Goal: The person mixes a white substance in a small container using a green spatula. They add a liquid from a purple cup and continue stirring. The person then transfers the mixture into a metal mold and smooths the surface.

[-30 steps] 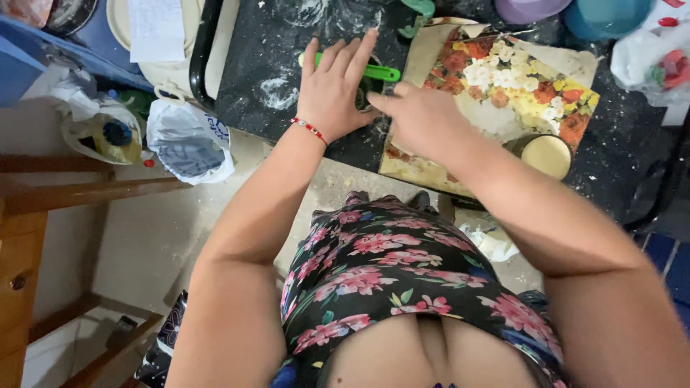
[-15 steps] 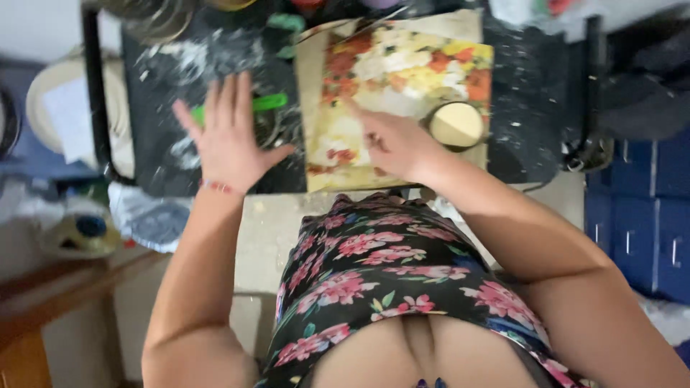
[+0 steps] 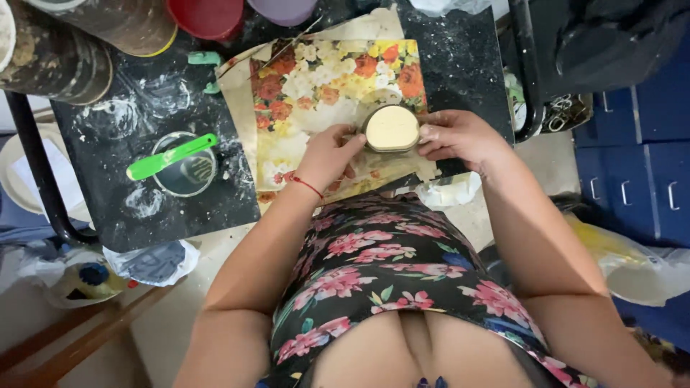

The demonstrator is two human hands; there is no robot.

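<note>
A small round cream-coloured box (image 3: 392,128) rests on a flowered paper sheet (image 3: 323,86) spread over a black, dusty tabletop (image 3: 129,201). My left hand (image 3: 327,154), with a red thread bracelet at the wrist, touches the box's left side with its fingertips. My right hand (image 3: 456,136) grips the box from the right. Both hands hold it between them just above the sheet's near edge.
A green spatula (image 3: 172,156) lies across a clear glass jar (image 3: 183,169) left of the sheet. Stacked pots (image 3: 65,50), a red bowl (image 3: 205,14) and a purple bowl (image 3: 282,8) line the far edge. Blue drawers (image 3: 647,165) stand at the right; plastic bags (image 3: 151,262) hang below.
My left hand left the tabletop near the green spatula and moved right to the round box. My right hand moved from the sheet onto the box. The view shifted left.
</note>
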